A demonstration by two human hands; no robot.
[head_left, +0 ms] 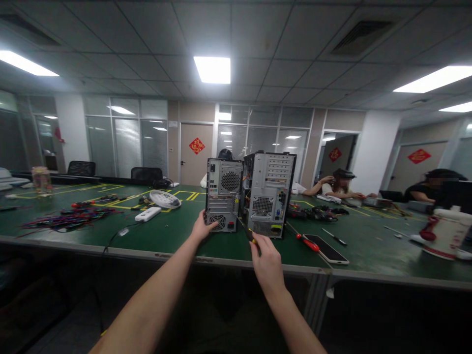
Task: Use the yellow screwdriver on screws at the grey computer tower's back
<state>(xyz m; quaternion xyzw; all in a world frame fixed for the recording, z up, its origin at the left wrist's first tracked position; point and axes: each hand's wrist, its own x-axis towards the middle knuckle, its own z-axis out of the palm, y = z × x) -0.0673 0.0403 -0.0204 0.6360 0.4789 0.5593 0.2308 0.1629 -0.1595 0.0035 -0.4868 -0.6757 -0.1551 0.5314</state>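
Two desktop computer cases stand upright side by side, their back panels facing me. My left hand (201, 230) grips the lower left edge of the smaller left computer case (217, 210), its thumb over the bottom fan grille. In my right hand (268, 256) is a screwdriver (250, 235) with a black and yellow handle. Its shaft points up and left toward the lower right edge of the left case; whether the tip sits on a screw is too small to tell. The larger right computer case (257, 184) stands just beyond that hand.
On the green table (177, 246) to the right lie a phone (328, 249), a red-handled screwdriver (310, 243) and a dark pen-like tool (335, 237). Tangled cables (70, 217), a white power strip (148, 214) and a white oval dish (164, 199) are leftward. Co-workers sit across at the right.
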